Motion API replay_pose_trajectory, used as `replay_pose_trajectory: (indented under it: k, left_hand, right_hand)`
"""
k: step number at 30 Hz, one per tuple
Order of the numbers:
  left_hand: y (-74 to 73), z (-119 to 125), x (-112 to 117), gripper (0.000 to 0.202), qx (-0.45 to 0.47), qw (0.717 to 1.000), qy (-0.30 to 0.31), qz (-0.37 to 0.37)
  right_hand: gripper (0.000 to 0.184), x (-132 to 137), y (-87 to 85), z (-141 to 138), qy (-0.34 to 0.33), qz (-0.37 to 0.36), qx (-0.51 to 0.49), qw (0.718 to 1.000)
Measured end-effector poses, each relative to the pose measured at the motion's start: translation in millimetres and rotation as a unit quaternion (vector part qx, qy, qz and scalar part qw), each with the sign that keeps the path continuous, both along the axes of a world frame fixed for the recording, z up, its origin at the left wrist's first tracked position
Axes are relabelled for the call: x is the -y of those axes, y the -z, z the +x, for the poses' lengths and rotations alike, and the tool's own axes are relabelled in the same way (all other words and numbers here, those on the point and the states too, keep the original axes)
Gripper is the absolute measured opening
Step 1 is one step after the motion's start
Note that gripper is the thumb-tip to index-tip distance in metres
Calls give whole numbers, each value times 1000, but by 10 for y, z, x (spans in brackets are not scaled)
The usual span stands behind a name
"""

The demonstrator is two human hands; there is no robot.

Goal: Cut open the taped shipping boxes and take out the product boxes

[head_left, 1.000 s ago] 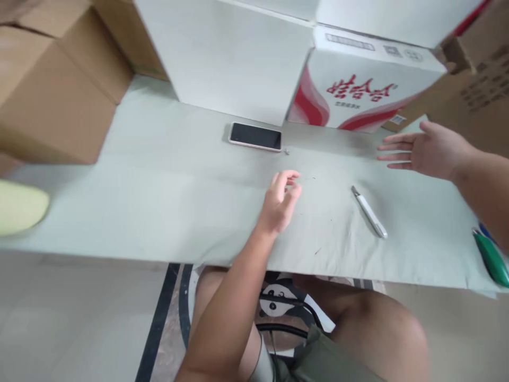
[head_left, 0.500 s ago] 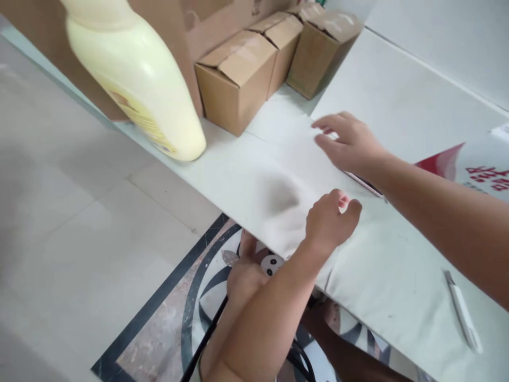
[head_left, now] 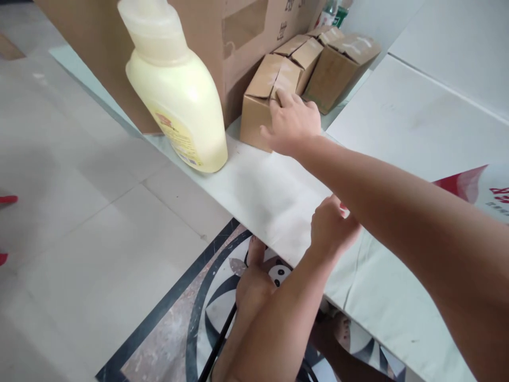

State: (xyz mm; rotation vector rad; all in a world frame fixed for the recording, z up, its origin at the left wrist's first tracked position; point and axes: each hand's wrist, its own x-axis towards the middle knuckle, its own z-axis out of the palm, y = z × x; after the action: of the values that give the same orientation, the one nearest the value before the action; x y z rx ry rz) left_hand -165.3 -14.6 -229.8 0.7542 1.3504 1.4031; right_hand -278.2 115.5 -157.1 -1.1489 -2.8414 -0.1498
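My right hand reaches over the nearest small cardboard box, fingers spread and lying at its top flap and front edge. Whether it presses on the box or only hovers, I cannot tell. Closer to the table's front edge, my left hand is curled closed above the white table. Its fingertips are partly covered by my right forearm, and a small red patch shows there. I make out no object in it. Left of the box stands a large pale-yellow plastic bottle with a yellow label.
More small cardboard boxes stand behind the nearest one, beside a big carton. Bottles show at the far back. A red and white printed packet lies at right. Below the table edge are my legs and patterned floor.
My right hand has moved left and away from me onto the nearest box, its fingers spreading. My left hand stays nearly in place. The view has shifted, and the white utility knife is no longer visible.
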Motion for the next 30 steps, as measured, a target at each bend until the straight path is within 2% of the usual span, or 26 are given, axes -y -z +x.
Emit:
replay_pose_trajectory:
  k: [3,6,9,11,13,14,16,17,18,20,22,24,27,30]
  left_hand:
    - [-51,-36,30,10,-24,998,-41,34]
    - [-19,-71,46,7,-84,976,-176,97]
    - [67,-110,39,10,-165,922,-315,151]
    - [106,-123,23,24,-188,899,-358,166]
    - [106,-102,1,37,-183,909,-332,174]
    - [92,-74,-11,40,-174,923,-294,176]
    - [47,24,-35,42,-157,954,-181,182]
    - [22,91,-47,39,-151,964,-119,183]
    - [-2,168,-58,36,-148,970,-62,183]
    - [-38,333,-77,30,-140,974,32,173]
    - [-48,491,-98,28,-126,975,89,162]
    - [-31,621,-126,31,-125,974,105,160]
    - [35,756,-183,36,-152,970,85,167]
    - [110,839,-232,38,-166,969,69,172]
  right_hand:
    - [56,-49,92,462,-13,15,-33,999]
    - [55,32,161,1169,-33,33,-84,995]
    - [46,414,219,2068,-48,62,-110,991]
    - [39,817,302,2714,-53,88,-137,985]
    - [28,1260,444,3343,-41,122,-192,973]
    - [24,1467,532,3633,-2,130,-223,966]
    - [14,1804,723,4133,163,159,-281,932]
    - [17,1920,816,4336,260,167,-300,903]
    - [23,1999,902,4507,358,165,-308,866]
    - [46,2057,1045,4768,522,113,-281,798]
    - [67,2031,1147,4955,614,32,-237,752]
    - [75,1983,1220,5103,635,-28,-212,742]
    - [66,1940,1301,5293,594,-47,-211,775]
    - [54,1933,1339,5442,556,-23,-222,801]
